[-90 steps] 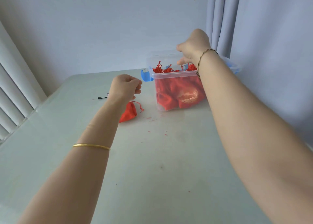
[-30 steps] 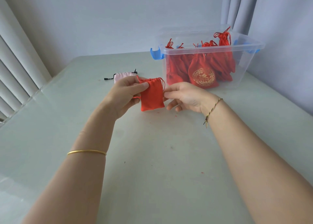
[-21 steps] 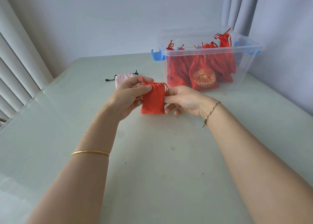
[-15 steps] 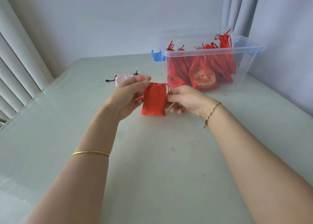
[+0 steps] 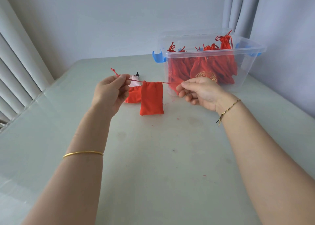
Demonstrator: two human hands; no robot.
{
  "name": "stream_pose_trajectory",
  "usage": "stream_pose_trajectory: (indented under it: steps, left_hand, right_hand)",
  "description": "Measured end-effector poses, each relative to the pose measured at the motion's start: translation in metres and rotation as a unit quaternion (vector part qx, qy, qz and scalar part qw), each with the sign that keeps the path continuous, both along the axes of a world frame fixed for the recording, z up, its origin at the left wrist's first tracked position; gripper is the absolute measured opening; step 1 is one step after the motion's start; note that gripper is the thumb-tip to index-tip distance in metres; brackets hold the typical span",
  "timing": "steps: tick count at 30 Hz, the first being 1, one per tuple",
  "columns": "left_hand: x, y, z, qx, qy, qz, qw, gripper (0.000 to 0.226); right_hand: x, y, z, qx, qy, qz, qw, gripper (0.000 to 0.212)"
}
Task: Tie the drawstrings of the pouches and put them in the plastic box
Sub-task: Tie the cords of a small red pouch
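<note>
- Red pouch [image 5: 151,99] hangs upright between the two hands with its long axis vertical. Its bottom edge is at the desk [image 5: 153,165], though I cannot tell whether it touches.
- Its drawstring [image 5: 166,82] runs taut and roughly level out of both sides of the gathered mouth, crosswise to the pouch.
- Left hand [image 5: 110,92] pinches the left end between thumb and forefinger, and the knotted tip pokes up past them.
- Right hand [image 5: 199,91] pinches the right end, its other fingers loosely curled.
- The pouch sits about midway between the hands. Its mouth looks drawn closed, so tying likely means bringing both ends inward to cross above it.
- The plastic box [image 5: 245,74] stands open just beyond the right hand, which is the nearer one for the drop. It already holds many tied pouches.
- A second red pouch [image 5: 133,95] and a pink pouch [image 5: 134,82] lie on the desk behind the left hand.
</note>
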State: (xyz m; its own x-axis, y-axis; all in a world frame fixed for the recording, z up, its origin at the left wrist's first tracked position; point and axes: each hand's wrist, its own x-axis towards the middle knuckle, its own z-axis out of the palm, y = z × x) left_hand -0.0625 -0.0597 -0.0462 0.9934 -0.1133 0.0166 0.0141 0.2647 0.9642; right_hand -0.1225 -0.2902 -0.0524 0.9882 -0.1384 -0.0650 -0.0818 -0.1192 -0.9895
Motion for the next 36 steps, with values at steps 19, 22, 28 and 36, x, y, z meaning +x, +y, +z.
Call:
stream_pose_trajectory:
  steps: [19, 22, 28, 36]
  left_hand:
    - [0.004, 0.02, 0.001, 0.2, -0.024, 0.092, 0.975, 0.013]
    - [0.002, 0.019, 0.003, 0.241, -0.03, 0.093, 0.965, 0.018]
    - [0.002, 0.019, 0.004, 0.24, 0.006, 0.073, 0.968, 0.041]
    - [0.005, 0.017, 0.009, -0.004, 0.085, 0.121, 0.989, 0.037]
  right_hand:
    - [0.003, -0.002, 0.001, 0.001, -0.024, -0.145, 0.989, 0.035]
    - [0.004, -0.004, 0.003, 0.13, 0.015, -0.094, 0.987, 0.031]
    - [0.005, -0.006, 0.0, 0.314, 0.072, -0.048, 0.946, 0.029]
    - [0.01, -0.007, -0.005, 0.448, 0.096, -0.144, 0.877, 0.036]
